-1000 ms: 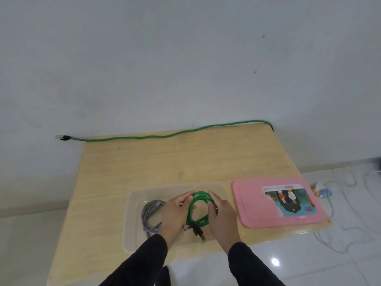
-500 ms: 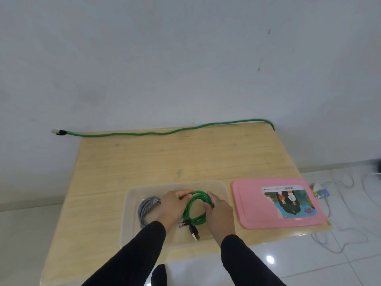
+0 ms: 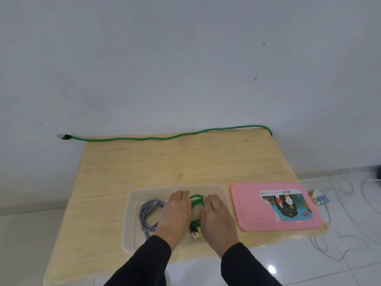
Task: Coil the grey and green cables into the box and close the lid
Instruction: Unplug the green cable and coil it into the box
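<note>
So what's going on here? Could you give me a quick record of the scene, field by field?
surface: wooden table
box: clear, open, at the near edge
grey cable: coiled in the box, left part
green coil: in the box, between both hands
left hand: on the coil's left side
right hand: on the coil's right side
lid: pink, flat on the table, right of the box
other green cable: stretched along the far edge
step left: closing the lid

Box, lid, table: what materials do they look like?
Box: translucent frosted plastic, since the table shows faintly through its walls. Lid: opaque pink plastic, smooth with a moulded rim and a printed label. Table: pale wood or wood-look laminate; grain visible, slight sheen.
</note>
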`<state>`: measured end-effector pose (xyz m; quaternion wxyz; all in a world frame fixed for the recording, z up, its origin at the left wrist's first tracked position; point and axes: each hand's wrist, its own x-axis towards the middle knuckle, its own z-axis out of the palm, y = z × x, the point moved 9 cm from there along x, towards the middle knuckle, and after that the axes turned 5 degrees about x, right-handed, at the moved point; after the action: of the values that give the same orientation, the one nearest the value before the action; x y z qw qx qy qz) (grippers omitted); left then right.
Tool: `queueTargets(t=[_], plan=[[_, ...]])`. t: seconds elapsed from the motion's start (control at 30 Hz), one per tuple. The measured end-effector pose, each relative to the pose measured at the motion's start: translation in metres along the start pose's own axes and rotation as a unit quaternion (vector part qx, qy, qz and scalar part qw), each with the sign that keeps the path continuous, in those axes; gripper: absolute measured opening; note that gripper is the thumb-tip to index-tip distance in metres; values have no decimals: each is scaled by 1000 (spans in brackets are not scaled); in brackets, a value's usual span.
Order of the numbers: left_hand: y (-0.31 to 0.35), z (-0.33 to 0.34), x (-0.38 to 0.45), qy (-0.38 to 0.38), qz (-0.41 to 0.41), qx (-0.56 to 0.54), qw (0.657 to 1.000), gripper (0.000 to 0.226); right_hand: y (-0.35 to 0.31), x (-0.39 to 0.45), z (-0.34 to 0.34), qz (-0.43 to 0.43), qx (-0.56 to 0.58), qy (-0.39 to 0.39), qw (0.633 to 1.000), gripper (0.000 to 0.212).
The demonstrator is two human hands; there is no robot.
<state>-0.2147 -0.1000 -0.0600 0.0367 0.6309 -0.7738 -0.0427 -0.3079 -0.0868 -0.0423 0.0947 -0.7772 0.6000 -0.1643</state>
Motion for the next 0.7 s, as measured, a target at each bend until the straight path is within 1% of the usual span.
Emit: queueTargets(t=[0.03, 0.07, 0.13, 0.17, 0.23, 0.3, 0.37, 0.43, 0.47, 0.53, 0.57, 0.63, 0.7], plan=[[-1, -6, -4, 26, 2, -2, 1000, 28, -2, -2, -3, -4, -4, 0, 1000, 27], [-1, -8, -8, 37, 7, -8, 999, 26, -3, -5, -6, -2, -3, -5, 1000, 28], [-6, -16, -17, 77, -8, -27, 997, 26, -6, -10, -9, 0, 3, -18, 1000, 40], [-8, -21, -22, 95, -14, -38, 995, 28, -9, -12, -11, -8, 4, -14, 1000, 42], [-11, -38, -33, 135, -25, -43, 990, 29, -18, -13, -18, -32, 13, -5, 999, 41], [-22, -49, -40, 173, -39, -35, 984, 23, -29, -9, -22, -51, 19, -2, 999, 42], [-39, -63, -46, 190, -54, -48, 979, 18, -43, -1, -24, -66, 20, -2, 998, 43], [-55, -81, -47, 214, -45, -11, 976, 18, -60, 12, -24, -86, 19, -8, 996, 45], [-66, -92, -46, 227, -45, 10, 973, 18, -71, 20, -24, -100, 13, -9, 995, 45], [-100, -107, -43, 238, -74, 18, 968, 21, -94, 40, -21, -128, 4, -12, 992, 43], [-120, -112, -41, 247, -92, 16, 965, 20, -106, 52, -19, -141, 6, -16, 990, 43], [-156, -122, -38, 261, -109, 26, 959, 11, -132, 75, -12, -167, 14, -30, 985, 44], [-194, -127, -33, 262, -124, 55, 955, 13, -159, 100, 0, -190, 23, -44, 980, 46]])
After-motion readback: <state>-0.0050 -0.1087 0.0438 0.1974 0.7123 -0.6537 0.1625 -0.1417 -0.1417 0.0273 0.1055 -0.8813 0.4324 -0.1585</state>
